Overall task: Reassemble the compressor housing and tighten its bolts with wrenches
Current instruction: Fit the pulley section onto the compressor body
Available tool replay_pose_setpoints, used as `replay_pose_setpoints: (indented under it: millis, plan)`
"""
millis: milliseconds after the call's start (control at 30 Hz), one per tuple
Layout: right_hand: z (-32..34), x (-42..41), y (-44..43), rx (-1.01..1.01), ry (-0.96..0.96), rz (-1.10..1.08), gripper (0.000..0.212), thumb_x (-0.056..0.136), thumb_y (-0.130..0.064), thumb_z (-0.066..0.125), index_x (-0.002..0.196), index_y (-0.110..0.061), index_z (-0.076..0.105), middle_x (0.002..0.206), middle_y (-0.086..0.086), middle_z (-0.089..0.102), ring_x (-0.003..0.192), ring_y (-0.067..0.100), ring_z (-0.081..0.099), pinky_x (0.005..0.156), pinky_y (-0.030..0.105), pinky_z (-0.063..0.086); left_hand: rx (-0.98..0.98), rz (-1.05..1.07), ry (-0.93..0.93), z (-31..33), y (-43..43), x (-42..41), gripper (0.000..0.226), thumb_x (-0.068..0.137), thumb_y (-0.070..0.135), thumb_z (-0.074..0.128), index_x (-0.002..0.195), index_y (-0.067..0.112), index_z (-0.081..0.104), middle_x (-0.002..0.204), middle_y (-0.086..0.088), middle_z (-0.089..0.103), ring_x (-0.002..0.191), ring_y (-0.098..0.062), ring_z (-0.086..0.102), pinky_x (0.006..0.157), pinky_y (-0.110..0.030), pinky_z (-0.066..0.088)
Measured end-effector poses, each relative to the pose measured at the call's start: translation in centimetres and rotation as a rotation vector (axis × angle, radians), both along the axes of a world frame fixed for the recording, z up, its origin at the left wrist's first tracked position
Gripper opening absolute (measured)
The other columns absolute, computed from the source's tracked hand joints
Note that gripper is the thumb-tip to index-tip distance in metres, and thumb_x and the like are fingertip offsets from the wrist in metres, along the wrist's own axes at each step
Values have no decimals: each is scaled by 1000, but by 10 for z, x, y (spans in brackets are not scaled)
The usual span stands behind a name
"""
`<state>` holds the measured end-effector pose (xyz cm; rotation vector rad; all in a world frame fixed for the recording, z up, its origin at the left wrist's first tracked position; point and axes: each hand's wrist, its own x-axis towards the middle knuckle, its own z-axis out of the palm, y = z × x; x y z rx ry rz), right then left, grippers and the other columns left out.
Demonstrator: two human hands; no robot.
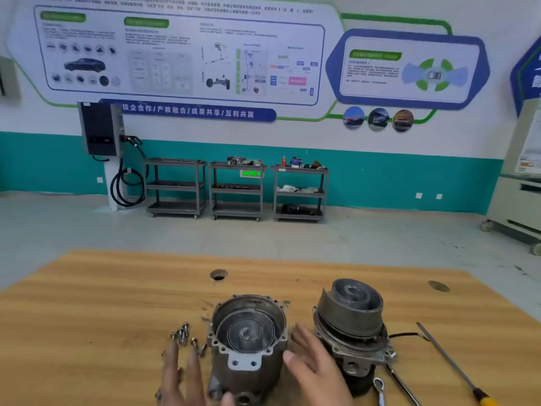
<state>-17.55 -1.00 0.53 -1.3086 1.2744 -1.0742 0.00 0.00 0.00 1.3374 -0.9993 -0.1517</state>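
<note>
Two grey metal compressor halves stand apart on the wooden table (87, 303). The open housing (248, 341) with a spiral scroll inside stands at centre front. The other half (351, 320), also showing a scroll on top, stands to its right. Several loose bolts (183, 335) lie left of the housing. My left hand (181, 376) hovers with fingers spread just left of the housing, over the bolts' near edge. My right hand (316, 364) is open between the two halves, close to the housing's right side. Neither hand holds anything.
A wrench (389, 382) lies at the front right beside the second half, and a long screwdriver (450, 364) with a yellow handle lies further right. Two round holes (218, 274) pierce the tabletop. Three grey carts (237, 189) stand against the far wall.
</note>
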Motion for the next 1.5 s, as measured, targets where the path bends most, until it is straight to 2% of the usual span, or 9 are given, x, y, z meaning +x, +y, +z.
replay_pose_setpoints:
  millis: [133,233,367,800,967,1033,1133,1233,1500]
  plan:
    - [0,12,-25,106,-178,28,72,91,-35,57,150,-29,16,155,-8,23,140,16,27,112,33,25,257,-263,309,-14,-8,-21,53,99,26,45,147,20,24,150,-10,33,136,-28,33,107,-33,26]
    - [-4,16,-36,175,-214,41,66,94,-38,51,150,-29,17,152,-7,27,136,16,33,99,23,35,437,-304,436,-17,-32,-9,45,99,37,38,142,23,38,148,-5,37,135,-25,35,107,-34,26]
    - [-10,17,-39,182,-172,38,54,96,-33,51,145,-24,32,125,-12,44,100,1,46,65,3,42,478,-300,390,-10,-27,-15,45,99,40,35,140,23,41,148,-3,38,136,-22,33,107,-31,24]
    - [-20,5,0,35,-45,-94,38,97,-27,48,134,-28,42,100,-30,45,92,-11,44,62,-5,35,486,-310,302,-5,10,-32,42,99,37,37,139,27,42,147,-2,40,135,-23,34,104,-33,25]
    - [-19,-14,21,44,13,-109,17,94,-31,54,111,-30,53,104,-19,58,94,-6,54,76,4,43,476,-321,307,-12,19,-40,41,99,33,38,138,22,44,147,-1,40,136,-20,33,105,-30,25]
    - [-19,-31,32,72,61,-180,12,90,-34,59,92,-23,64,101,-7,67,98,11,62,93,26,47,474,-316,323,-12,22,-42,41,98,34,40,137,23,46,146,-1,41,135,-21,35,104,-31,26]
    - [-20,-64,39,63,-81,-432,8,85,-19,67,79,-15,64,90,8,69,83,26,64,75,36,49,478,-304,343,-11,21,-43,41,98,35,40,136,23,47,146,-2,42,134,-22,36,105,-33,26]
    - [-23,-98,30,24,-242,-673,8,87,-12,64,85,-10,57,96,14,62,84,26,58,70,38,47,466,-272,353,-12,19,-46,41,98,33,41,136,19,47,146,-3,42,135,-23,35,106,-34,25]
    - [-33,-100,-10,71,-402,-585,39,99,-34,41,129,-13,53,130,4,56,120,22,51,103,41,38,461,-256,390,-13,19,-59,42,99,37,33,139,26,43,146,1,41,134,-19,34,101,-31,26]
